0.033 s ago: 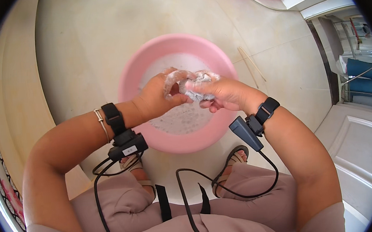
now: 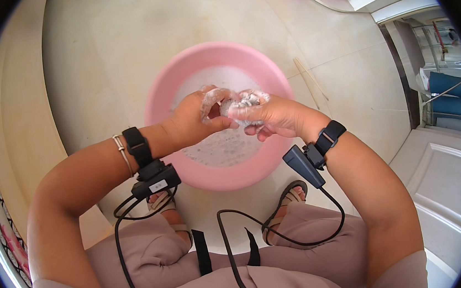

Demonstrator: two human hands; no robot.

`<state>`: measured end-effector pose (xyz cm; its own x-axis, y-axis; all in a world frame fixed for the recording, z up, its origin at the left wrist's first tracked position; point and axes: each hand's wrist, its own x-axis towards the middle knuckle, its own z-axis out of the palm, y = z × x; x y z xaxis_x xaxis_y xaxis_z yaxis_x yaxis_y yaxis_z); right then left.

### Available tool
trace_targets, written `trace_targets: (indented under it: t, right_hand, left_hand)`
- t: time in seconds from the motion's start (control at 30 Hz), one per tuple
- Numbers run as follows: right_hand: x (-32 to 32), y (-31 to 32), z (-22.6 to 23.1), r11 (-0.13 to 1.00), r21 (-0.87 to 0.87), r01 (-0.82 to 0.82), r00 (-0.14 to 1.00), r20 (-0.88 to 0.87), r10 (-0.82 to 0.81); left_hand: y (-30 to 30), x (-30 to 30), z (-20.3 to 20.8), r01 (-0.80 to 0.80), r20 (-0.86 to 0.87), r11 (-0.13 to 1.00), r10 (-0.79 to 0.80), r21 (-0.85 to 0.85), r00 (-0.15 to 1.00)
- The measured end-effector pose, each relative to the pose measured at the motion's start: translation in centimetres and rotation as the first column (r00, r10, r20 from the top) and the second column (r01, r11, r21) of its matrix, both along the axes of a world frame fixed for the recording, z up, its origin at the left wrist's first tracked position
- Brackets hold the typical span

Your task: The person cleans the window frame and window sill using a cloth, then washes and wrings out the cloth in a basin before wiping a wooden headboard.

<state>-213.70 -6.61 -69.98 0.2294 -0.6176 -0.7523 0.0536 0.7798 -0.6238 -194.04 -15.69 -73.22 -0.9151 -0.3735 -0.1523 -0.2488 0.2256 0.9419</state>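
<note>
Head view: a person crouches over a pink basin (image 2: 219, 175) standing on the tiled floor (image 2: 120, 38).
Left hand (image 2: 197, 119): closed on a small wet whitish cloth (image 2: 243, 105).
Right hand (image 2: 275, 116): closed on the same cloth from the right side.
Cloth place: held above the soapy water (image 2: 222, 145), in the middle of the basin.
Progress: I judge the washing is under way; the cloth looks soapy, rinsing and wringing are left.

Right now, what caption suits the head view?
Both hands wring a soapy cloth over a pink basin.
</note>
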Motion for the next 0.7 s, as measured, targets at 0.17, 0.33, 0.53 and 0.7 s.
trace_targets:
  t: [0.17,0.33,0.53,0.7]
  right_hand:
    - [0.6,-0.6,1.7,0.954,0.011,-0.299,0.952,-0.059,0.299]
    - [0.9,-1.3,1.2,0.935,-0.06,-0.349,0.933,-0.118,0.341]
    - [1.7,-1.2,2.9,0.995,0.054,0.086,0.925,0.366,-0.1]
    - [2.8,-1.0,3.1,0.994,0.101,-0.047,0.942,0.336,0.01]
  left_hand:
    - [-0.9,0.1,1.5,0.22,0.034,0.966,-0.217,-0.138,0.975]
    - [-1.8,0.3,1.7,0.06,-0.109,0.991,-0.047,0.116,0.993]
    - [-2.8,0.4,4.5,-0.003,-0.298,0.749,-0.26,-0.663,0.918]
    - [-1.0,1.0,4.9,0.007,-0.135,0.47,-0.267,-0.883,0.954]
